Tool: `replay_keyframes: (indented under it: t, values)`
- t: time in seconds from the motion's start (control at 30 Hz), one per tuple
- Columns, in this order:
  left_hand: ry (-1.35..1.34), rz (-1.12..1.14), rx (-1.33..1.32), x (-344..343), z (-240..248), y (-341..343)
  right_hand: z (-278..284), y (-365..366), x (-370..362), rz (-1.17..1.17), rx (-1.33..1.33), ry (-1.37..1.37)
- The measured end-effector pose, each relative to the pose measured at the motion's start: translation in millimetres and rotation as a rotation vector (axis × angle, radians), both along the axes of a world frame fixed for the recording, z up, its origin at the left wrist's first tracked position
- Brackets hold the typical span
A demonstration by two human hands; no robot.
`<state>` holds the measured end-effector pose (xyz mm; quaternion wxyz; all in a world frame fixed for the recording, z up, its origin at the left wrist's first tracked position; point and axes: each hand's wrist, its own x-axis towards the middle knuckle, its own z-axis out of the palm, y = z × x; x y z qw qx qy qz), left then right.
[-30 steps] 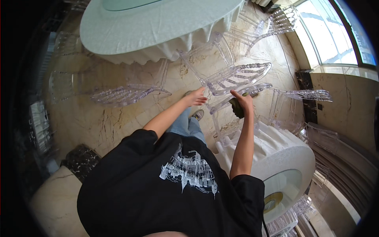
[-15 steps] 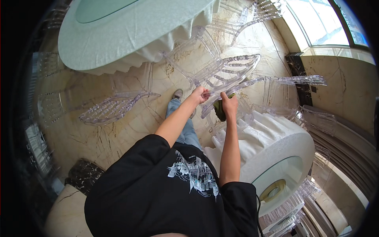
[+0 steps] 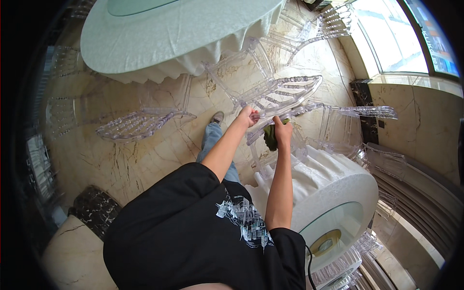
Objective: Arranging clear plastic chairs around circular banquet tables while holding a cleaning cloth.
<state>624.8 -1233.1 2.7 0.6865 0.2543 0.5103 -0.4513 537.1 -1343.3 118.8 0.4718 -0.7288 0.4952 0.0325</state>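
In front of me is a clear plastic chair (image 3: 296,79) with a slatted back, its legs reaching toward a cloth-covered table. My left hand (image 3: 247,116) is closed around the lower part of that back's frame. Just to the right, my right hand (image 3: 282,132) grips a dark green cloth (image 3: 269,138), bunched below the fingers and close to the clear rails. A second clear chair (image 3: 369,111) stands at the right, and its rails overlap the first one near my right hand. Which rail the cloth touches, I cannot tell.
A large round table (image 3: 183,43) with a pale cloth stands at the far left. Another white-clothed round table (image 3: 348,181) is close on my right. More clear chairs stand left (image 3: 137,124) and far right (image 3: 333,21). Windows (image 3: 386,34) and a marble wall (image 3: 415,106) border the right.
The view has shifted slightly. My left hand keeps its hold on the chair frame. My right hand stays beside it with the cloth, which hangs a little differently.
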Motion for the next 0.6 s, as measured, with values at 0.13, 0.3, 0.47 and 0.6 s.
replay_keyframes:
  t: [0.13,0.3,0.47,0.6]
  values:
    - [-0.071,-0.068,-0.037,-2.2,-7.2,11.0,13.4,5.6,3.3,0.025,-0.008,0.0]
    - [-0.043,-0.016,-0.045,-4.2,-9.5,6.6,-3.2,-3.4,-6.3,0.006,0.029,-0.022]
    - [-0.141,-0.267,-0.14,-9.4,17.4,34.7,-18.2,1.7,-7.8,0.035,0.014,-0.171]
    - [-0.678,-0.964,0.105,-27.1,37.5,136.5,-20.2,0.4,-11.5,0.088,0.15,-0.234]
